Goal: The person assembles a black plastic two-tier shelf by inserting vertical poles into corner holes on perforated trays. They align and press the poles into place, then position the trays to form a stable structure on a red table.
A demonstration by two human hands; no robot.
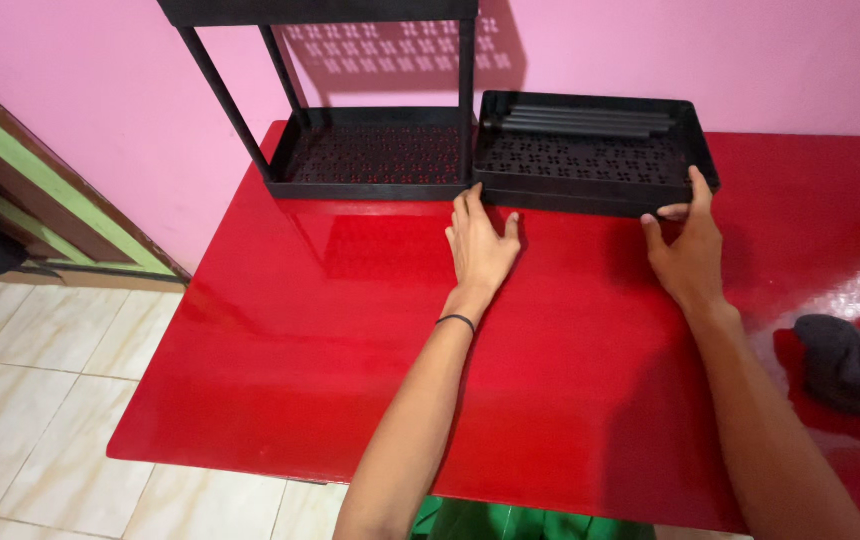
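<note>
Loose black perforated plastic tray (590,158), rectangular, shallow-walled: lies at the far edge of the glossy red table top (370,340), against the pink wall (700,50). Right hand (692,252): at the tray's near right corner, thumb on the front wall, index finger laid up along the right rim, remaining fingers spread flat below; a light pinch on the corner rather than a closed fist. Left hand (480,245): open, palm down on the table at the tray's near left corner, fingertips touching the front wall; holds nothing; a thin black band (456,321) circles its wrist. Inside the tray, along its back wall: a bundle of black plastic rods (585,124), count hard to make out. Just left of the tray, touching it: black two-tier plastic rack (370,150), lower shelf perforated, corner posts rising to an upper shelf cut off by the picture's top edge. Well right of the tray, nearer the viewer: dark grey cloth item (855,370), partly cut off, kind unclear. Left of the table: pale floor tiles (40,380).
</note>
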